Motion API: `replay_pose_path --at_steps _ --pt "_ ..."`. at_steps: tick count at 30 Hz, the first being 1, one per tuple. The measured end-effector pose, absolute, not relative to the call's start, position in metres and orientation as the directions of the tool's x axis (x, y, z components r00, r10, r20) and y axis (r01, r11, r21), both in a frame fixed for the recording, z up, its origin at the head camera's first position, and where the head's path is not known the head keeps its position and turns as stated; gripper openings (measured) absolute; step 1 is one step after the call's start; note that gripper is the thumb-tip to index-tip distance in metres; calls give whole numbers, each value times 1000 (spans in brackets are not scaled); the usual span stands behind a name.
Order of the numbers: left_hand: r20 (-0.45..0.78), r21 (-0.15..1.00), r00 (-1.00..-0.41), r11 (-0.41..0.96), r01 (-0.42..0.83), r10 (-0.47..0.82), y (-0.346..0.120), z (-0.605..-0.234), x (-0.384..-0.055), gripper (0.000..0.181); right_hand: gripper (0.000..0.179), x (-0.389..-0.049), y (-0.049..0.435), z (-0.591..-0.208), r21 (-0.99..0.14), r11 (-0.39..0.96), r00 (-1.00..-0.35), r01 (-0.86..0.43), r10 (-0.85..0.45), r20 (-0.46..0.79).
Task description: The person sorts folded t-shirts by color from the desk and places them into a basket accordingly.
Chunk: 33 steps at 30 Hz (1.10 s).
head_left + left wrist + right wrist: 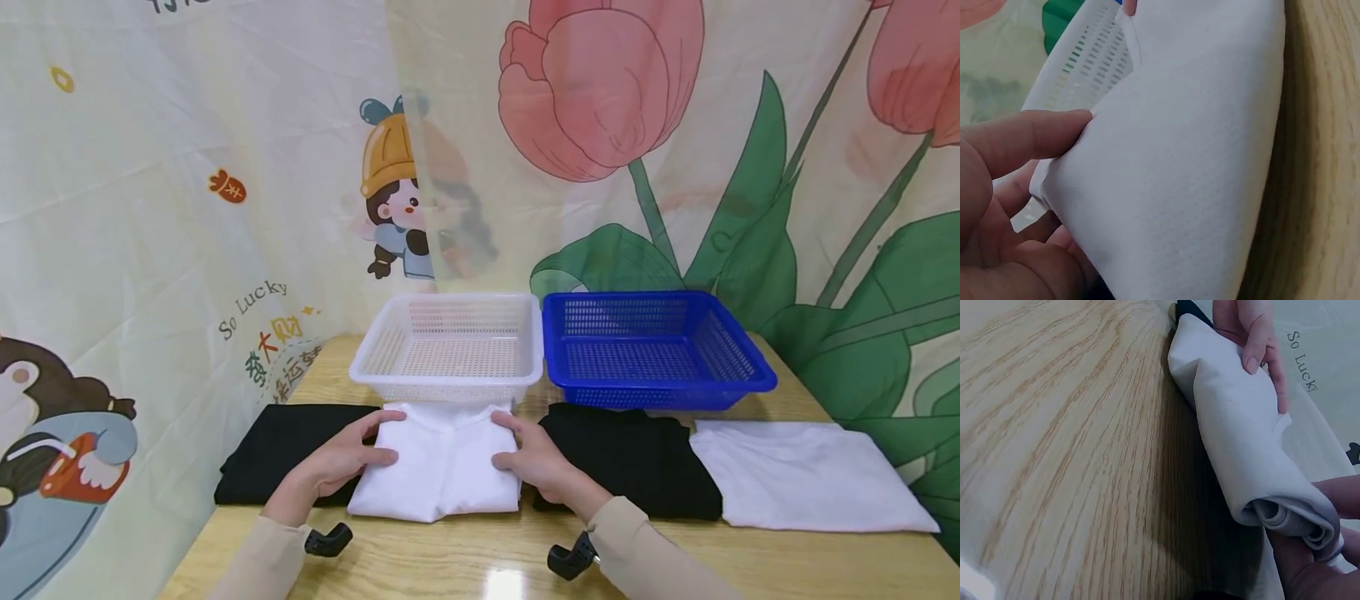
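Observation:
A folded white shirt (442,467) is held between both hands in front of the white basket. My left hand (341,457) grips its left side, with the thumb on top and fingers underneath in the left wrist view. The opposite side is gripped by my right hand (542,460); the right wrist view shows rolled layers at the end of the shirt (1241,437) between thumb and fingers. In that view the shirt's near edge stands over the wooden table. Its far edge overlaps the front of the white basket (450,390) in the head view.
A blue basket (660,396) stands right of the white one. Folded black cloth (273,442) lies at the left, more black cloth (630,467) right of the shirt, and folded white cloth (810,479) at the far right. A printed curtain (300,125) hangs behind the wooden table (420,558).

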<state>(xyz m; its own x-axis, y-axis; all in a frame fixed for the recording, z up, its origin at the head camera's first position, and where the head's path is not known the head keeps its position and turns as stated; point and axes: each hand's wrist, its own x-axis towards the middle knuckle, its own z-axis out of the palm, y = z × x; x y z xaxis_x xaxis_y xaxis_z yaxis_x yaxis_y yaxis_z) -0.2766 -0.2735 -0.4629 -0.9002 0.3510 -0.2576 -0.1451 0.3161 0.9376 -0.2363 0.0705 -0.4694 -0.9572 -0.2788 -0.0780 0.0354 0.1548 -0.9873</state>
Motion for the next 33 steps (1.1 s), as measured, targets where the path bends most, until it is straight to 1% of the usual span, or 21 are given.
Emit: replay_pose_path --at_steps 4,8,12,15,18,21,24,28,33 --pt "-244 943 -894 306 -128 376 -283 -445 -273 77 71 -234 79 -463 -988 153 -946 -21 -324 -30" --pt "-219 952 -893 288 -106 393 -291 -421 -266 80 71 -232 85 -450 -995 89 -919 -44 -395 5" --pt "-184 966 -878 248 -77 443 -294 -398 -258 82 70 -231 88 -431 -996 55 -899 -71 -437 40" --pt "-146 974 -872 222 -44 468 -294 -381 -256 82 70 -233 90 -414 -995 40 -890 -88 -452 60" --pt "-98 978 -883 207 -1 459 -290 -366 -260 79 71 -240 94 -399 -993 32 -896 -109 -436 84" --pt "-45 976 -903 213 53 428 -281 -354 -272 78 72 -253 96 -385 -989 60 -914 -138 -392 103" --pt "-15 969 -923 234 82 385 -272 -348 -290 79 73 -271 98 -376 -980 116 -929 -163 -353 113" --pt "-10 969 -941 235 74 338 -266 -347 -317 83 74 -295 98 -367 -964 189 -943 -189 -309 124" --pt "-8 974 -951 217 62 309 -261 -349 -352 84 75 -324 96 -362 -954 225 -953 -197 -273 132"
